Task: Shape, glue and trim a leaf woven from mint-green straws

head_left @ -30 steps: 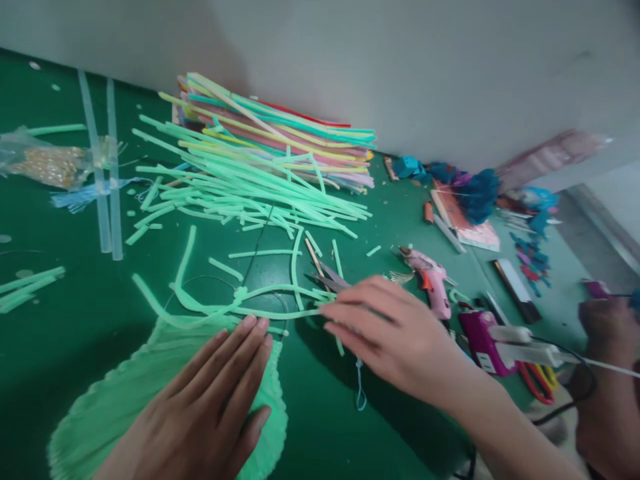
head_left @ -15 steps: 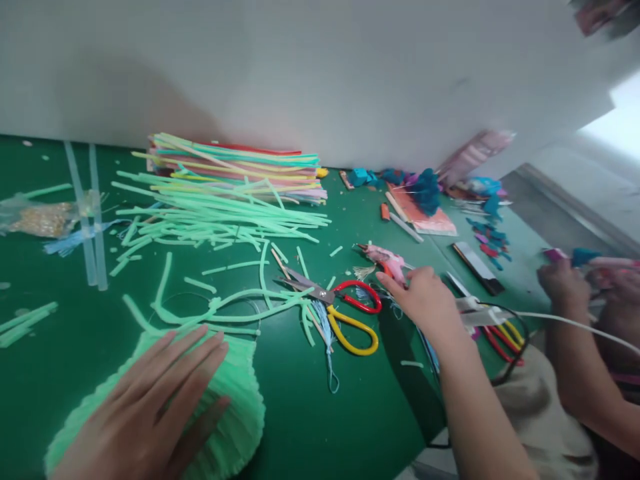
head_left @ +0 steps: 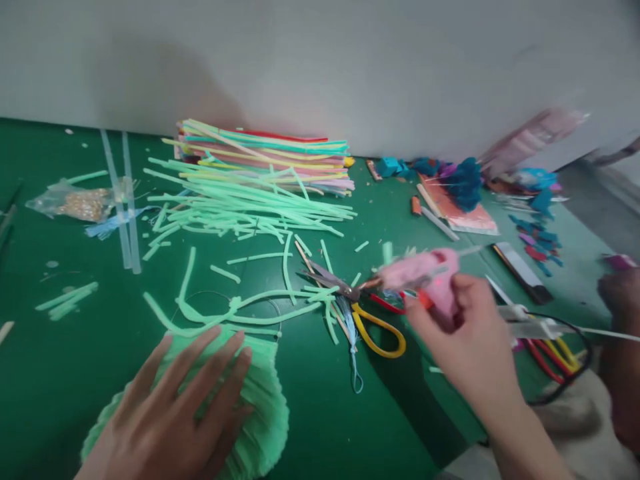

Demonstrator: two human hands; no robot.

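Note:
My left hand lies flat with fingers spread on a pale green pleated fan-shaped piece at the near edge of the green table. My right hand is closed around the grip of a pink glue gun, held just above the table with its nozzle pointing left. Under the gun lie scissors with red and yellow handles. Curved pale green strips lie just beyond the fan piece.
A heap of pale green strips and a stack of coloured strips sit against the wall. Blue and pink craft bits lie at the right. Another person's hand works at the far right, beside cables.
My right hand left the green strips, reached right to the pink glue gun, and now holds it lifted over the scissors. My left hand stayed pressed on the fan piece.

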